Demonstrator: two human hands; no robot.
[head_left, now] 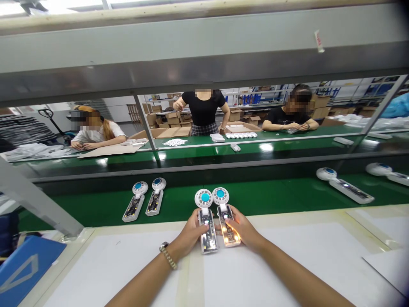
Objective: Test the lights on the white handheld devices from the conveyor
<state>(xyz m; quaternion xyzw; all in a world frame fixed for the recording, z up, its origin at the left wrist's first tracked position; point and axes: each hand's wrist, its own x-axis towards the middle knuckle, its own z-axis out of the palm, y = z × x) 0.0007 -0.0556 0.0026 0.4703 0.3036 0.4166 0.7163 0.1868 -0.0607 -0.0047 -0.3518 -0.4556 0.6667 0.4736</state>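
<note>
Fingers of the left hand (191, 232) curled round the clear handle of a small white hand-held fan with a round head and turquoise hub (206, 221), thumb on its lit front. Fingers of the right hand (244, 230) closed on a second fan of the same kind (225, 219), whose handle glows orange under the thumb. Both fans lie flat, side by side and nearly touching, heads out on the green conveyor belt (255, 196) and handles on the white bench top (128, 264). Metal watch strap on the left wrist (168, 254).

Count of fans on the near belt: 2 in hand; 2 more lying as a pair (145, 200) to the left, well apart from the hands; 2 at the right (347, 185), the far one cut by the frame edge, so its kind is probable only.

Across the far belt, 3 people (204, 111) at work. Blue folder (25, 264) at lower left
</note>
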